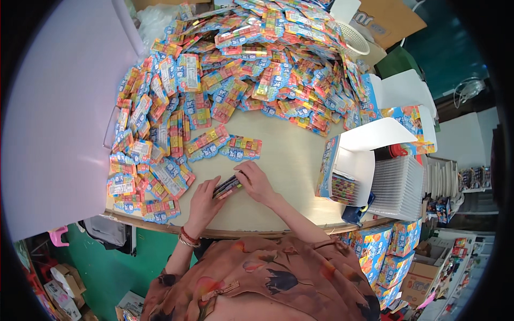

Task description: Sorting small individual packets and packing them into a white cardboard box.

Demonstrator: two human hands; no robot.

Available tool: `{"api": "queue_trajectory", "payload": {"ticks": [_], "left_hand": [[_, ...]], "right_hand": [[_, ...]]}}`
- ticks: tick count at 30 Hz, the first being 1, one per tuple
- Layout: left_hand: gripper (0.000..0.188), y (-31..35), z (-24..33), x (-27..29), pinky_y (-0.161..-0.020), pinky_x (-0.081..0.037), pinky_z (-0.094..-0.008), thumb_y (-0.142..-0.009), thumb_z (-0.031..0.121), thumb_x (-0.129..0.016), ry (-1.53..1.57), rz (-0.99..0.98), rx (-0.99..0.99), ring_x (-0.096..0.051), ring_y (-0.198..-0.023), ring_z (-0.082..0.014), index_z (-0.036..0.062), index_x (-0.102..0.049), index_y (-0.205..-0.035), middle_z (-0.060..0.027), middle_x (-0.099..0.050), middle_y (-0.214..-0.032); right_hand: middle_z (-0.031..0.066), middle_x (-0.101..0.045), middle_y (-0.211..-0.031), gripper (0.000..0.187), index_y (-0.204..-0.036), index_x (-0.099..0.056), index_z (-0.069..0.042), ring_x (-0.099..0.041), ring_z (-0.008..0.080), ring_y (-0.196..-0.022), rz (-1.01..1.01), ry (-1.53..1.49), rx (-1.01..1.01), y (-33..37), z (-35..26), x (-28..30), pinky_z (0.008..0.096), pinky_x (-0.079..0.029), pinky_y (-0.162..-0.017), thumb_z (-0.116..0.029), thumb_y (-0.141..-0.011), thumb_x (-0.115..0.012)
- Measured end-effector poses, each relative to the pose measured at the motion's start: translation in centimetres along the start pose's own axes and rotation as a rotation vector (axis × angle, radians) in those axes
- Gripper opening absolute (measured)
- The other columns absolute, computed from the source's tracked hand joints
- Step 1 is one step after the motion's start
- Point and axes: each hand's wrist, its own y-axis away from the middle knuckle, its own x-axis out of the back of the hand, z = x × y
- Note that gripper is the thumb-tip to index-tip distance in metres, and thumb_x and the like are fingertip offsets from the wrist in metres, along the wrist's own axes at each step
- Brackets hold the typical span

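Observation:
A small stack of flat candy packets (228, 186) stands on edge between my two hands, tilted, with its thin edges facing up. My left hand (203, 202) closes on the stack's near left end. At its far right end, the fingers of my right hand (255, 183) curl round it. Two loose colourful packets (241, 148) lie on the table just beyond my hands. Farther back, a large heap of the same packets (241, 69) spreads across the table and down its left side. To the right stands an open cardboard display box (327, 166) with a row of packets (344, 188) inside.
Stacked clear plastic trays (399, 187) stand right of the box, near a dark blue tape dispenser (357, 212). More open boxes (409, 117) and a white basket (354, 40) sit behind. A pale panel (64, 117) borders the left. Filled boxes (375, 251) are stacked below the table's right edge.

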Motion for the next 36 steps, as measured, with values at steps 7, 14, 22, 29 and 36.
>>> {"api": "queue_trajectory", "payload": {"ticks": [7,14,22,29,36], "left_hand": [[0.05,-0.4,0.3,-0.9,-0.075,-0.048,-0.0392,-0.068,0.007,-0.073,-0.129,-0.041,0.044,-0.055,-0.089,-0.0312,0.0062,-0.053,-0.114,-0.0108,-0.058,-0.1],[0.045,-0.4,0.3,-1.4,-0.07,-0.047,-0.0397,-0.069,0.005,-0.071,-0.135,0.029,0.009,-0.054,-0.082,-0.0313,0.0057,-0.053,-0.11,-0.0108,-0.058,-0.093],[0.042,-0.4,0.4,-1.2,-0.07,-0.047,-0.0392,-0.07,0.006,-0.071,-0.157,0.025,0.007,-0.054,-0.082,-0.0309,0.006,-0.054,-0.109,-0.0108,-0.058,-0.092],[0.04,-0.5,0.4,-1.2,-0.073,-0.047,-0.04,-0.072,0.011,-0.072,-0.153,0.023,0.052,-0.056,-0.085,-0.0311,0.0065,-0.056,-0.109,-0.0103,-0.06,-0.093],[0.042,-0.9,0.3,-1.1,-0.07,-0.047,-0.0385,-0.07,0.007,-0.07,-0.151,0.015,-0.009,-0.054,-0.082,-0.0295,0.0075,-0.055,-0.109,-0.0091,-0.059,-0.091]], "right_hand": [[0.0045,-0.058,-0.084,0.016,-0.104,-0.059,-0.003,-0.057,0.0173,-0.08,0.045,-0.309,-0.225,-0.6,3.9,0.7,0.0292,-0.045,-0.072,-0.014,-0.093,-0.052],[0.0058,-0.059,-0.093,0.022,-0.105,-0.053,-0.004,-0.06,0.0145,-0.08,1.128,-0.585,-0.351,-9.1,8.7,12.4,0.03,-0.052,-0.071,-0.021,-0.092,-0.06],[0.0107,-0.062,-0.084,0.052,-0.102,-0.053,0.003,-0.063,0.0173,-0.067,0.535,-0.647,-0.558,-16.5,6.6,12.1,0.0287,-0.053,-0.057,-0.038,-0.078,-0.075],[0.0016,-0.056,-0.069,0.022,-0.093,-0.054,0.0,-0.054,0.0091,-0.055,0.69,-0.53,-0.45,-17.6,6.4,8.1,0.0244,-0.046,-0.045,-0.006,-0.08,-0.071],[0.0053,-0.06,-0.078,0.011,-0.095,-0.057,-0.002,-0.056,0.0111,-0.058,0.892,-0.217,-0.247,-17.1,8.5,14.6,0.0252,-0.049,-0.044,-0.006,-0.086,-0.061]]}}
